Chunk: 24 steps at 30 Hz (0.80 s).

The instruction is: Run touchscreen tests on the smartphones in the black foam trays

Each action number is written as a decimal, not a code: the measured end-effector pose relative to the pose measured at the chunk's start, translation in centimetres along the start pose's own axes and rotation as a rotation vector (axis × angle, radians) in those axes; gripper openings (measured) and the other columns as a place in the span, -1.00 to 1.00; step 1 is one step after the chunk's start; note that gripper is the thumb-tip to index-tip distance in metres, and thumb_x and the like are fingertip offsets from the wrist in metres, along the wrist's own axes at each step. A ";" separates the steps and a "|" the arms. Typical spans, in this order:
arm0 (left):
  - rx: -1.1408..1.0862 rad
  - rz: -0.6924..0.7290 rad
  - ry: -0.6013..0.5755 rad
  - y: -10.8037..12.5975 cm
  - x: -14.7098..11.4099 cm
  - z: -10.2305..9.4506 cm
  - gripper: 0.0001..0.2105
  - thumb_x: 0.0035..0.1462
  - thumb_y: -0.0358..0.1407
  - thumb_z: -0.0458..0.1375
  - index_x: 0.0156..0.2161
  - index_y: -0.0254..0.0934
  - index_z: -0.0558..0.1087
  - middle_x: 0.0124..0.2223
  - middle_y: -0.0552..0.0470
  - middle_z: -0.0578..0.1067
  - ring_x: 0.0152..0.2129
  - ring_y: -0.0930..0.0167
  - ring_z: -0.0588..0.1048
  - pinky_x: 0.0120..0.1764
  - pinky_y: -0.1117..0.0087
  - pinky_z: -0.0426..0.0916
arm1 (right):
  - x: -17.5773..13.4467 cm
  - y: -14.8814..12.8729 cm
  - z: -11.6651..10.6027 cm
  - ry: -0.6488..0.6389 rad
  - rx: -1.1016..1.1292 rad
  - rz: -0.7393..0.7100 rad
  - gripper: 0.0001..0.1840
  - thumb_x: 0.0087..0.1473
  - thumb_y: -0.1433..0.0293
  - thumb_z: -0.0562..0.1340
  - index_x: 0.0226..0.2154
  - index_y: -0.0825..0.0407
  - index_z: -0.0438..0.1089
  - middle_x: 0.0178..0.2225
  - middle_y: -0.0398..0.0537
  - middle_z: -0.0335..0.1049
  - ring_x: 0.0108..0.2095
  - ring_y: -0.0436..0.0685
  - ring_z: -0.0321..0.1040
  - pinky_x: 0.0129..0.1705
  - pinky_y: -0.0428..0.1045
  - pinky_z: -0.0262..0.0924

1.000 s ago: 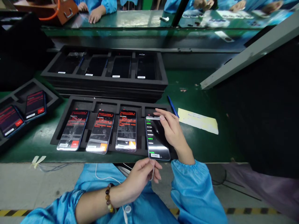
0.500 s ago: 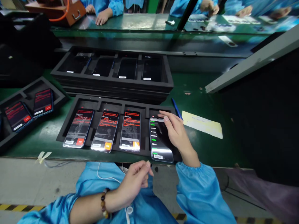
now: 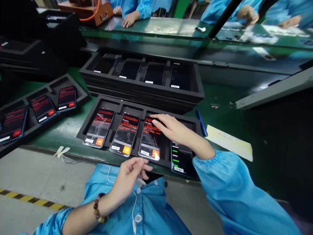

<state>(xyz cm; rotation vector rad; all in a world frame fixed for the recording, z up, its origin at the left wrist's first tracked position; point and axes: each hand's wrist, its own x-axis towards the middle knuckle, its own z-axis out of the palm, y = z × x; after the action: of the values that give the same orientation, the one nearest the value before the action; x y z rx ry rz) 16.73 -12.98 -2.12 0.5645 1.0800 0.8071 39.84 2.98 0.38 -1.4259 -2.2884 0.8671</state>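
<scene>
Three of four on red text, one on a list

Third phone point(image 3: 149, 140) from the left has both hands on or near it: screen up in the near tray point(image 3: 137, 106), third compartment, lower end at the tray's front edge, red text, orange button point(image 3: 156, 153) showing. Left hand point(image 3: 128, 173) is just off that lower end, thumb and fingers pinching the end of a white cable point(image 3: 134, 225); can't tell if the tip is seated. Right hand point(image 3: 171, 129) lies over the upper end, fingers extended and loose, gripping nothing; contact with the glass not certain.

Same tray: fourth phone point(image 3: 182, 160), right end, top hidden behind the right wrist, shows green and white list lines. First phone point(image 3: 99, 129), left end, and second phone point(image 3: 125, 135) show red text, no hand on either.

My read: fourth is furthest along, third in progress, first and second waiting. White lines among the green, so can't call the fourth finished.

Further out: left tray point(image 3: 82, 96), toward the counter's point(image 3: 217, 101) left end, three phones point(image 3: 42, 108) plainly visible, all red text. Rear tray point(image 3: 198, 89), behind the near tray's back edge: four dark phones point(image 3: 155, 72), status unreadable. Blue pen point(image 3: 201, 123) and yellow slip point(image 3: 230, 142) lie off the near tray's right rear corner.
</scene>
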 end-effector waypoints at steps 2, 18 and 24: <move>-0.012 -0.014 0.003 0.1 0.0 -0.1 -0.33 0.03 0.28 0.49 -0.09 -0.34 0.70 -0.16 -0.20 0.76 -0.49 0.47 0.53 -0.29 0.42 0.44 | 0.1 0.1 0.1 0.004 0.011 0.011 -0.35 0.52 -0.10 -0.02 0.35 -0.11 0.40 0.33 0.04 0.45 0.32 0.40 0.37 0.42 0.44 0.19; -0.201 -0.157 0.072 1.0 0.5 0.1 -0.37 -0.34 0.14 0.69 -0.33 -0.37 0.69 -0.30 -0.13 0.75 -0.50 0.50 0.61 -0.31 0.51 0.51 | -0.5 -0.4 -0.3 0.027 0.099 0.017 -0.50 0.48 -0.04 0.08 0.16 -0.11 0.49 0.20 -0.01 0.56 0.18 0.35 0.47 0.31 0.37 0.30; -0.173 -0.189 0.079 1.0 0.2 0.2 -0.39 -0.37 0.11 0.70 -0.38 -0.35 0.65 -0.31 -0.13 0.76 -0.51 0.50 0.62 -0.32 0.51 0.51 | -0.8 -0.3 -0.1 -0.002 0.082 0.004 -0.51 0.39 -0.06 0.20 0.14 -0.11 0.48 0.19 0.04 0.54 0.18 0.40 0.46 0.30 0.40 0.28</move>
<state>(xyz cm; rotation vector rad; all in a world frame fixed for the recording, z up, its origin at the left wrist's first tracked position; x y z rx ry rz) 16.69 -12.19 -1.41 0.2817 1.1051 0.7532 40.04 2.21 0.72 -1.3959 -2.2253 0.9527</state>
